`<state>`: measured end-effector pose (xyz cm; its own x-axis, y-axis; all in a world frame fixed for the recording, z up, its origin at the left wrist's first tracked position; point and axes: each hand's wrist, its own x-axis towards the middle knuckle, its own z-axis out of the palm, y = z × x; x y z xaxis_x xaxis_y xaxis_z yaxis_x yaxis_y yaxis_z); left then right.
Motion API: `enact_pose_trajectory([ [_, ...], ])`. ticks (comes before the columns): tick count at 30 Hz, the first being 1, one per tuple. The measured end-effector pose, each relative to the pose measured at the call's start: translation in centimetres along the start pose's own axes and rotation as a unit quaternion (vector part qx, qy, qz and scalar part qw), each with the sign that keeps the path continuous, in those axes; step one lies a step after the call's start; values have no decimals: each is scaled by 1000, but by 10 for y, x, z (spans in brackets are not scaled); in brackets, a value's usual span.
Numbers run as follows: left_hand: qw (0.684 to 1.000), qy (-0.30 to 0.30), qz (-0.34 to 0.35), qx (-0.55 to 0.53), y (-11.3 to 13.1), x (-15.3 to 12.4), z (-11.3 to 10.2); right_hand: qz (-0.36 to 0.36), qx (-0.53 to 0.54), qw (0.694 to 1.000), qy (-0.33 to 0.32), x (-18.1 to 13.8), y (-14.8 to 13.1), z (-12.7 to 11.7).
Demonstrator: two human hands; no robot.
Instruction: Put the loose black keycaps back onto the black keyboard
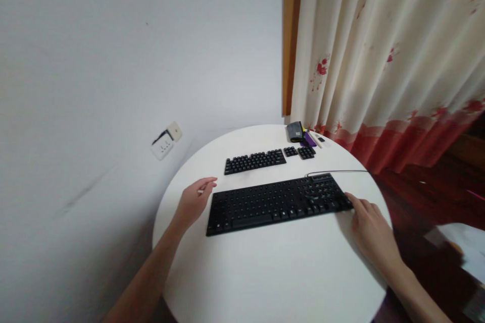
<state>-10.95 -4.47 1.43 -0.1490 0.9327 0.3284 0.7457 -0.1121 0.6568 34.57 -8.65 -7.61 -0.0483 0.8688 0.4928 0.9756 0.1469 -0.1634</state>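
Left arm [151, 271]: bare, comes from the lower left, slants forward and inward.
Left wrist [179, 224]: almost straight.
Left hand [193, 202]: fingers loosely stretched, slightly bent, tips pointing inward.
Right arm [415, 290]: also bare, comes from the lower right, slants forward and inward.
Right hand [370, 226]: back side upward, one finger reaching forward, the others partly hidden.

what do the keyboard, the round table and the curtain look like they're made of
Keyboard: probably black plastic, judging by its uniform dark, molded-looking frame.
Round table: smooth white top, perhaps laminate or painted board; no grain shows.
Curtain: fabric, hanging in soft folds with red floral patterning; fibre can't be told.
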Motion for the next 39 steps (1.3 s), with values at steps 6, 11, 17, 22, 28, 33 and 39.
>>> enact_pose_trajectory([
  [6,994,-36,-97,-26,-38,-46,-2,-16,-2,1000,0,-2,9,8],
  [11,988,-53,-138,-56,-35,-75,0,-14,2,1000,-4,-3,12,9],
  [17,988,-49,-136,-54,-20,-84,5,-33,18,999,1,-3,15,12],
  [22,989,-56,-116,-70,-12,-86,24,-27,7,999,32,-2,23,18],
  [28,996,-55,-33,-59,-9,-83,52,70,10,997,26,6,33,19],
  [33,996,-59,-23,-58,-6,-80,54,86,10,996,32,8,31,17],
  [39,992,-113,-35,-46,-3,-59,40,80,5,996,33,9,35,22],
])
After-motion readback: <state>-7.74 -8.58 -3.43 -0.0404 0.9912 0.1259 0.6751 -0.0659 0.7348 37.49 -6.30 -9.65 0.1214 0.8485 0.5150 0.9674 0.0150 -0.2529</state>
